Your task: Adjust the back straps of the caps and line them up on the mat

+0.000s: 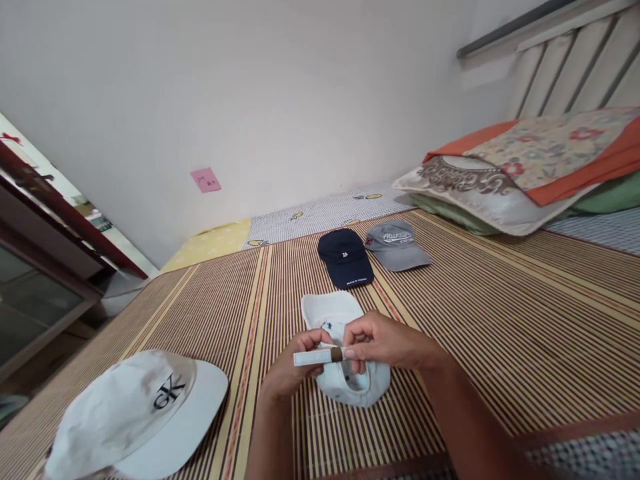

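Note:
A pale, nearly white baseball cap (357, 393) lies on the striped mat in front of me, its brim pointing away. My left hand (295, 363) pinches the cap's light adjustment strap (313, 357) from the left side. From the right, my right hand (377, 341) grips the same strap with thumb and fingers, beside its brown buckle part (337, 354). The strap's free end sticks out to the left. Both hands cover part of the cap's crown and back opening.
At the lower left sits a white cap (135, 407) with black letters. Beyond my hands lie a navy cap (345, 257) and a grey cap (397, 245), side by side. Pillows (480, 190) are piled at the far right on the striped mat (500, 320), by the wall (300, 100).

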Available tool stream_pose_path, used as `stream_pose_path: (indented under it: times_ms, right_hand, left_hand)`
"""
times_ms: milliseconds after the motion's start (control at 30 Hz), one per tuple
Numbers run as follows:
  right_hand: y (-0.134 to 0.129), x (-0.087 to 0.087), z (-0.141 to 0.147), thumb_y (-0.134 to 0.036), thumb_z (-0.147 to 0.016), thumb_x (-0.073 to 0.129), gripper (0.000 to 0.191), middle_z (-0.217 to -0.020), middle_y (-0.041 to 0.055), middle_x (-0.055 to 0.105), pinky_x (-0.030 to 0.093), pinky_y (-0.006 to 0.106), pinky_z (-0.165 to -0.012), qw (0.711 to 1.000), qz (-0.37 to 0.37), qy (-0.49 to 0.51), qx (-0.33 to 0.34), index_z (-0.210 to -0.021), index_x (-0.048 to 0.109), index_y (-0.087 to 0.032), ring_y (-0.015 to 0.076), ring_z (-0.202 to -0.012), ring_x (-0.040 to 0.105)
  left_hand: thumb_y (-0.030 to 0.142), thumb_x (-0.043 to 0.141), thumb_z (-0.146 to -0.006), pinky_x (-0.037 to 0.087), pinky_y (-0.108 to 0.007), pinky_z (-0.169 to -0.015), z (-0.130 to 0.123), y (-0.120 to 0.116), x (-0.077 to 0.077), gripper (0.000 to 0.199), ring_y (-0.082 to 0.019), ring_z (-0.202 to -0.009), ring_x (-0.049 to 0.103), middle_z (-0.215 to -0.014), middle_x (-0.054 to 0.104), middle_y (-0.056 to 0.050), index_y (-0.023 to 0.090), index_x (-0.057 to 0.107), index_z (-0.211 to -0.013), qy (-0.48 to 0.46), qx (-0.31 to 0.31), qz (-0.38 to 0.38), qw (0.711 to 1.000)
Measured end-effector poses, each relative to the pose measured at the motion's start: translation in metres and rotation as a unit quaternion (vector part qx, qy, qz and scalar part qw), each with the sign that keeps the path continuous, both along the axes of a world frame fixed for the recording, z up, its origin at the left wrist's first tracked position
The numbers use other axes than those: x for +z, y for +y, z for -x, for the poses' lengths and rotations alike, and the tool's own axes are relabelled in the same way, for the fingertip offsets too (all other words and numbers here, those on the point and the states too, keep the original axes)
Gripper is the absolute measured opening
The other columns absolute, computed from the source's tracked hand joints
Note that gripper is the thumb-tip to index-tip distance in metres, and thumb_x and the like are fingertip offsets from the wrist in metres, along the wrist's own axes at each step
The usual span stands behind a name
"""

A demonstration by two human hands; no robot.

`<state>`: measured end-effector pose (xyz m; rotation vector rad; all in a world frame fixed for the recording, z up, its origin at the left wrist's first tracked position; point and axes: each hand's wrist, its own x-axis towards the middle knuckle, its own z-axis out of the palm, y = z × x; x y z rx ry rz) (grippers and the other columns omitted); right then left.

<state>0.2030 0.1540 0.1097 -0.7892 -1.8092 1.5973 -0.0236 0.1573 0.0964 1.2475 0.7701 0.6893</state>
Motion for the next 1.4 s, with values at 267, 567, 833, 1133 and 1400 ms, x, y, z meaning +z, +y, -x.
stream_pose_path:
  times_ms: [267,567,833,1133,1400]
  right_hand:
    - [0.000,0.003,0.000,-0.034,-0.085,0.071,0.019,-0.069,0.0023,0.076,0.051,0.023,-0.061,1.000,0.008,-0.006,-0.019,-0.076,0.069,-0.017,0.0135,-0.061,0.067]
    - [0.000,0.003,0.000,-0.033,-0.085,0.071,0.018,-0.068,0.0020,0.076,0.050,0.022,-0.060,1.000,-0.001,-0.022,-0.015,-0.076,0.069,-0.017,0.0136,-0.061,0.068]
    - [-0.001,0.000,0.006,-0.042,-0.082,0.076,0.027,-0.067,0.0005,0.072,0.052,0.024,-0.060,0.999,0.030,0.005,-0.019,-0.087,0.070,-0.017,0.0142,-0.060,0.067]
    - [-0.003,0.006,0.011,-0.033,-0.083,0.072,0.018,-0.057,-0.0054,0.059,0.039,0.019,-0.048,0.998,-0.003,-0.038,-0.055,-0.079,0.064,-0.017,0.0086,-0.049,0.051]
    - [-0.004,0.003,0.013,-0.035,-0.084,0.073,0.020,-0.061,-0.0023,0.065,0.043,0.020,-0.052,0.999,0.005,-0.033,-0.028,-0.083,0.065,-0.017,0.0109,-0.055,0.058]
  left_hand:
    - [0.084,0.053,-0.083,0.029,-0.021,-0.041,0.014,0.002,0.003,0.079,-0.006,-0.040,0.048,-0.075,0.066,-0.002,0.014,0.074,-0.114,-0.073,0.003,-0.024,0.997]
    - [0.053,0.088,-0.068,0.034,-0.017,-0.042,0.015,-0.007,0.023,0.047,-0.005,-0.045,0.040,-0.058,0.055,0.006,0.017,0.070,-0.091,0.112,0.020,-0.039,0.993]
    - [0.051,0.087,-0.068,0.028,-0.017,-0.043,0.013,-0.005,0.016,0.045,-0.005,-0.044,0.036,-0.051,0.048,0.008,0.014,0.069,-0.085,0.104,0.017,-0.030,0.994]
    - [0.047,0.078,-0.084,0.044,-0.018,-0.050,0.008,-0.006,0.021,0.036,-0.007,-0.051,0.062,-0.077,0.062,0.004,0.017,0.059,-0.092,0.030,-0.005,-0.065,0.997]
    - [0.045,0.079,-0.084,0.049,-0.019,-0.051,0.004,-0.005,0.019,0.036,-0.010,-0.051,0.065,-0.067,0.062,0.004,0.016,0.057,-0.088,0.040,0.012,-0.060,0.997]
